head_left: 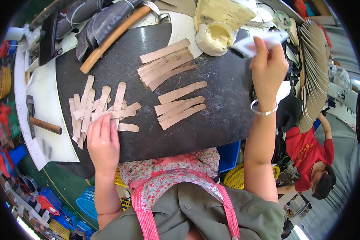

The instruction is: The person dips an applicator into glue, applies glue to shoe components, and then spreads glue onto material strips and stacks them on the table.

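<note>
At the left of the dark board, the fingers of my left hand (pixel 103 140) are closed on the near end of a tan strip (pixel 116 114) lying in a crisscrossed pile of such strips; my hand hides part of the pile. My right hand (pixel 269 68) is raised at the right, pinching a white-handled brush (pixel 250 45) with a dark tip, partly blurred. The tip points left, close to a tub of cream-coloured paste (pixel 219 37). Between my hands, a stack of overlapping strips (pixel 166 64) and a smaller row of strips (pixel 181 107) lie on the board.
A wooden-handled hammer (pixel 116 40) rests against dark grey wrapped bundles (pixel 102 30) at the far left. Another wooden handle (pixel 46 125) lies on the white left side. Fanned tan sheets (pixel 314 72) stand at the right, with a person in red (pixel 308 154) beyond.
</note>
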The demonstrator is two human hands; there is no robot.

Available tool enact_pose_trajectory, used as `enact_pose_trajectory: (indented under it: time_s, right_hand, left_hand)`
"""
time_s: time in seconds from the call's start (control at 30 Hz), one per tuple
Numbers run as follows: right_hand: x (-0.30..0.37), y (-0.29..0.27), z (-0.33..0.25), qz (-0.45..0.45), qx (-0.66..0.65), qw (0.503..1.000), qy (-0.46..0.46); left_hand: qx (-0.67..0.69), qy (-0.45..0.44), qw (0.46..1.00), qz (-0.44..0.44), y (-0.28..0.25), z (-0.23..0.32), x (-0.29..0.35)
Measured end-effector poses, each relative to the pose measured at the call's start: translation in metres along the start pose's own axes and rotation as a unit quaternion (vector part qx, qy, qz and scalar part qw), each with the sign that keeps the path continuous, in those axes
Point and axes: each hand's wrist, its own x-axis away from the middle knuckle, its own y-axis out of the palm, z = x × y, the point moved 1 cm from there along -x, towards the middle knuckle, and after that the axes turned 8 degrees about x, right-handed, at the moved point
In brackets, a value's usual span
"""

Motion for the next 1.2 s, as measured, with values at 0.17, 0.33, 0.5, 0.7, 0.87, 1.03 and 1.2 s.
enact_pose_trajectory:
  time_s: [0.17, 0.33, 0.5, 0.7, 0.87, 1.03, 1.2]
  right_hand:
    - [0.057, -0.039, -0.005, -0.187, -0.215, 0.946, 0.154]
    - [0.104, -0.033, -0.003, -0.199, -0.204, 0.95, -0.129]
    - [0.117, -0.026, -0.012, -0.239, -0.142, 0.941, -0.191]
    - [0.125, -0.017, -0.029, -0.219, -0.211, 0.924, -0.232]
    - [0.133, -0.017, -0.037, -0.278, -0.207, 0.904, -0.25]
    - [0.09, -0.022, -0.021, -0.086, -0.187, 0.953, -0.224]
    - [0.027, 0.001, -0.007, -0.009, -0.086, 0.992, -0.089]
  left_hand:
    - [0.131, 0.116, 0.983, -0.056, 0.023, 0.047, -0.002]
    - [0.159, 0.192, 0.961, -0.118, 0.057, 0.078, 0.004]
    - [0.15, 0.187, 0.962, -0.13, 0.058, 0.079, -0.001]
    - [0.15, 0.195, 0.962, -0.12, 0.059, 0.078, 0.0]
    - [0.155, 0.201, 0.96, -0.119, 0.059, 0.077, -0.001]
    - [0.161, 0.193, 0.967, -0.042, 0.051, 0.062, -0.002]
    - [0.026, 0.11, 0.985, 0.129, 0.021, 0.004, -0.004]
